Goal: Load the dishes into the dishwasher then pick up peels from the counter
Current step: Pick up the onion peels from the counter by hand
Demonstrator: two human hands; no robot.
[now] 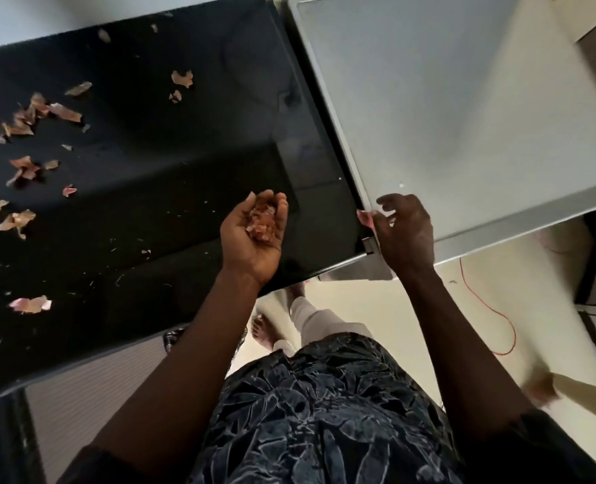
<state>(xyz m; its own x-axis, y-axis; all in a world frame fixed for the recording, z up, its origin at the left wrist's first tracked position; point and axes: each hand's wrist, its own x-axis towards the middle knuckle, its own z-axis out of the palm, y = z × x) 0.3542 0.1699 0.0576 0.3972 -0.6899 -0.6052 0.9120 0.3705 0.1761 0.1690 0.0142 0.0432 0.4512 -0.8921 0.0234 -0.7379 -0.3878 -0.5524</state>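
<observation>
"Head view is live. Report both hands, left first."

"I read the left hand [254, 235] palm up above the near right part of the black counter [150, 211]. Its fingers are pressed together and curled into a cup, and a heap of peels [263, 221] lies in the palm. The right hand [406, 232] is at the counter's near right corner, where the counter meets a grey flat-topped unit [464, 117]. Its thumb and forefinger pinch one pink peel [364, 218]. The other fingers are loosely curled and spread apart."

"Confirmed. Location of the remaining peels?"

"I see loose peels [59, 111] on the counter's left half, well apart from both hands:
1. a cluster [27, 117] at far left;
2. a second group [24, 169] nearer the front;
3. two pieces [15, 220] close to the left edge;
4. one pale pink piece [31, 304] nearest the front edge;
5. a pair [182, 80] toward the back centre.
Fine crumbs dot the surface between them."

"And the grey unit?"

"I cannot tell whether it is the dishwasher. Its top is flat with a raised rim, and it touches the counter's right edge. Below both I see a pale floor [377, 302], a red cord [499, 326] lying on it, and a dark patterned garment [324, 413]."
</observation>
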